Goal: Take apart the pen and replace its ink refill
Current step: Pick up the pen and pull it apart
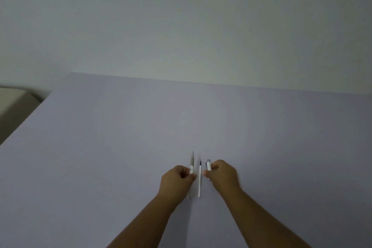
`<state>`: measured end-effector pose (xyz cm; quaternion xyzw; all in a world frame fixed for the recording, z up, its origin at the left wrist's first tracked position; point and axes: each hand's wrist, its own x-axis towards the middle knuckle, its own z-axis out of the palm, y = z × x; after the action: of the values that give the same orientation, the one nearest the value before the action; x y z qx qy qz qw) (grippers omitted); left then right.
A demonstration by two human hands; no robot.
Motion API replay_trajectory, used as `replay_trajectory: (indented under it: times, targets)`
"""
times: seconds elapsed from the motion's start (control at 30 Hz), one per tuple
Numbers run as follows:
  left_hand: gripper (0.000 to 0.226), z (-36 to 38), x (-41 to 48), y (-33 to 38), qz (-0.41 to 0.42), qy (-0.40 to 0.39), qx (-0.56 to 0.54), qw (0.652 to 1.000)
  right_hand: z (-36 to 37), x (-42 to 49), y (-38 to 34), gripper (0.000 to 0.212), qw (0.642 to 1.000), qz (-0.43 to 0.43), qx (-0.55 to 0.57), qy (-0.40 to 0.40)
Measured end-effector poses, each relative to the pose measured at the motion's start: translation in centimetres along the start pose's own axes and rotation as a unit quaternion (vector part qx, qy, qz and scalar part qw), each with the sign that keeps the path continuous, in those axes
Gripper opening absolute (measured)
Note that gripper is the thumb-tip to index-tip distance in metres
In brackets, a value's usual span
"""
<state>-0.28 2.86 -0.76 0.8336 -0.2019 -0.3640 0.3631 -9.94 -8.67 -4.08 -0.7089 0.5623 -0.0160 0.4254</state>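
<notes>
Three pen parts lie side by side on a pale lilac table (141, 127). On the left is a white pen (191, 164) with a grey pointed tip facing away; my left hand (177, 181) is closed on its white barrel. In the middle a thin white ink refill (199, 183) with a dark tip lies free between my hands. On the right a short white pen piece (209, 164) with a grey end and dark clip is pinched by my right hand (222, 175). My hands hide the lower parts of both outer pieces.
The table runs back to a plain pale wall (181, 26). Its left edge slants from the back left toward me, and a beige piece of furniture (14, 102) sits beyond it.
</notes>
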Motion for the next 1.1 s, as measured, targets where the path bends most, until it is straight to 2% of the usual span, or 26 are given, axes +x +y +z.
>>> replay_trajectory:
  times: [0.2, 0.37, 0.47, 0.5, 0.6, 0.67, 0.73, 0.9, 1.0, 1.1]
  targets:
    - [0.014, 0.1, 0.3, 0.1, -0.015, -0.006, -0.008, 1.0, 0.6, 0.3, -0.1, 0.027, 0.999, 0.004, 0.022, 0.034]
    - [0.012, 0.0, 0.3, 0.5, -0.001, -0.002, 0.006, 1.0, 0.7, 0.3, 0.0, 0.026, 0.998, 0.027, 0.037, 0.031]
    - [0.007, -0.1, 0.1, 1.0, 0.02, -0.002, 0.014, 1.0, 0.0, 0.0, -0.6, 0.027, 0.995, 0.003, 0.065, 0.073]
    - [0.007, -0.1, -0.1, 1.3, 0.029, -0.002, 0.021, 0.999, -0.3, -0.2, -1.0, 0.031, 0.992, -0.007, 0.108, 0.068]
    - [0.009, 0.0, -0.8, 2.0, 0.067, 0.001, 0.058, 0.996, -1.2, -1.3, -2.4, 0.034, 0.967, -0.022, 0.251, -0.04]
    - [0.011, 0.0, -1.3, 2.5, 0.094, 0.005, 0.084, 0.992, -1.6, -1.8, -3.0, 0.033, 0.958, -0.043, 0.275, -0.068]
    - [0.012, -0.2, -1.8, 3.0, 0.108, -0.007, 0.084, 0.99, -2.3, -2.0, -3.3, 0.032, 0.951, -0.05, 0.3, -0.063]
    - [0.019, -1.7, -3.0, 4.1, 0.053, -0.108, -0.08, 0.99, -4.3, -2.6, -3.4, 0.021, 0.919, -0.077, 0.363, -0.13]
    - [0.021, -2.1, -3.6, 4.3, 0.07, -0.093, -0.047, 0.992, -5.0, -3.3, -3.5, 0.017, 0.91, -0.085, 0.37, -0.167]
    - [0.022, -2.1, -4.2, 4.5, 0.088, -0.063, -0.026, 0.994, -5.4, -4.0, -4.0, 0.022, 0.931, -0.064, 0.33, -0.142]
